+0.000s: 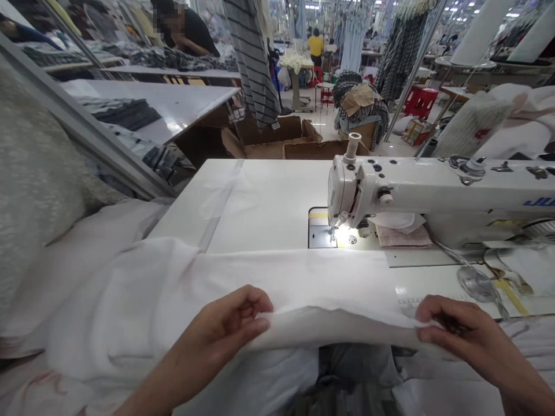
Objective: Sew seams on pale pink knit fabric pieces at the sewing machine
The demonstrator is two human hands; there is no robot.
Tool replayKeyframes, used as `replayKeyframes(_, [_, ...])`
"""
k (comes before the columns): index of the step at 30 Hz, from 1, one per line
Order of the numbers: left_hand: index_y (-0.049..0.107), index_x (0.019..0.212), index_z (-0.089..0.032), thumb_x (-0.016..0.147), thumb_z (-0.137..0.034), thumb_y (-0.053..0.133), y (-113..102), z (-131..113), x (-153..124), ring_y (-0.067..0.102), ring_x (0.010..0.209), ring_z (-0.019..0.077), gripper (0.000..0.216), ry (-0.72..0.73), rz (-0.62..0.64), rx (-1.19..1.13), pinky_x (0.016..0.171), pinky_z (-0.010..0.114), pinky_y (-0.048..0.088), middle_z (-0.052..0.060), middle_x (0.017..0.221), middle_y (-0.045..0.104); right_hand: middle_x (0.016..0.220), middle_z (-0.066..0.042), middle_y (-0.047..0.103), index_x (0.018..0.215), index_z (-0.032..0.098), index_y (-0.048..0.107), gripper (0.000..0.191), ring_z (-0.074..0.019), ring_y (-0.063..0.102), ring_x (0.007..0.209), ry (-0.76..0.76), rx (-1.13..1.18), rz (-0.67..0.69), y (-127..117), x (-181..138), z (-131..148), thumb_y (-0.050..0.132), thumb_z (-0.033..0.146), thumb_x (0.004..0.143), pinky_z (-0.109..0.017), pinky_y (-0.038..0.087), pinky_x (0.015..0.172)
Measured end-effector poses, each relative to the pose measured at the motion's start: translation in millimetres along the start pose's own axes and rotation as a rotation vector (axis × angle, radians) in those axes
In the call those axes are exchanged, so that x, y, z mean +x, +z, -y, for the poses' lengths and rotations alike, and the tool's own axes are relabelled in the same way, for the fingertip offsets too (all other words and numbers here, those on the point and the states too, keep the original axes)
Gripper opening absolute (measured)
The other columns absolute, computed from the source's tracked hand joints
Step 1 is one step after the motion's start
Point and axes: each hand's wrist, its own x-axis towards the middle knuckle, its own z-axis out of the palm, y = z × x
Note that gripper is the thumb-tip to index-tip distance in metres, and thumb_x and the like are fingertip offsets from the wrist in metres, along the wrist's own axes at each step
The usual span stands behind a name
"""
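White fabric (pixel 303 277) stretched between both hands, at 6 o'clock on the worktop (pixel 269 202).
Left hand (pixel 234 323) and right hand (pixel 451 326) each pinch its near edge; sewing machine (pixel 433 188) at 2 o'clock.

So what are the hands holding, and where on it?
Both hold the white cloth by its near folded edge: the left hand pinches it left of middle, the right hand at its right end.

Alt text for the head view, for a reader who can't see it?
The left hand and right hand pinch the near edge of a white cloth spread on a sewing table. A white sewing machine stands behind.
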Motion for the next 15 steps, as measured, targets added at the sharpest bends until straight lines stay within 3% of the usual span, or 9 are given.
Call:
replayKeyframes(4, [0.063, 0.090, -0.023, 0.083, -0.050, 0.061, -7, -3, 10, 0.062, 0.071, 0.0164, 0.028, -0.019, -0.079, 0.010, 0.061, 0.022, 0.051, 0.001, 0.079, 0.066, 0.068, 0.001, 0.064, 0.072, 0.023, 0.065, 0.025, -0.0142, 0.060, 0.060, -0.038, 0.044, 0.001, -7, 6, 9, 0.068, 0.046, 0.083, -0.021, 0.047, 0.053])
replayKeyframes(7, [0.064, 0.089, -0.024, 0.084, -0.045, 0.056, 1, 4, 33, 0.063, 0.073, 0.0183, 0.023, -0.025, -0.132, 0.183, 0.068, 0.027, 0.052, 0.001, 0.081, 0.068, 0.073, 0.001, 0.066, 0.079, 0.024, 0.066, 0.020, -0.0140, 0.060, 0.064, -0.003, -0.040, -0.021, 8, 25, 0, 0.064, 0.042, 0.087, -0.021, 0.046, 0.056])
replayKeyframes(11, [0.063, 0.092, -0.024, 0.085, -0.037, 0.046, 21, 17, 60, 0.065, 0.083, 0.0208, 0.022, 0.026, -0.083, 0.318, 0.075, 0.032, 0.053, 0.002, 0.091, 0.070, 0.080, 0.001, 0.067, 0.089, 0.024, 0.064, 0.016, -0.0138, 0.062, 0.069, -0.090, -0.152, -0.026, 35, 43, -22, 0.054, 0.036, 0.094, -0.023, 0.047, 0.062])
replayKeyframes(15, [0.060, 0.096, -0.024, 0.084, -0.035, 0.053, 32, 21, 69, 0.065, 0.092, 0.0218, 0.019, 0.115, -0.046, 0.376, 0.081, 0.034, 0.053, 0.002, 0.097, 0.069, 0.082, 0.001, 0.067, 0.092, 0.024, 0.061, 0.015, -0.0135, 0.063, 0.072, -0.137, -0.195, -0.027, 41, 44, -30, 0.052, 0.035, 0.097, -0.023, 0.047, 0.062])
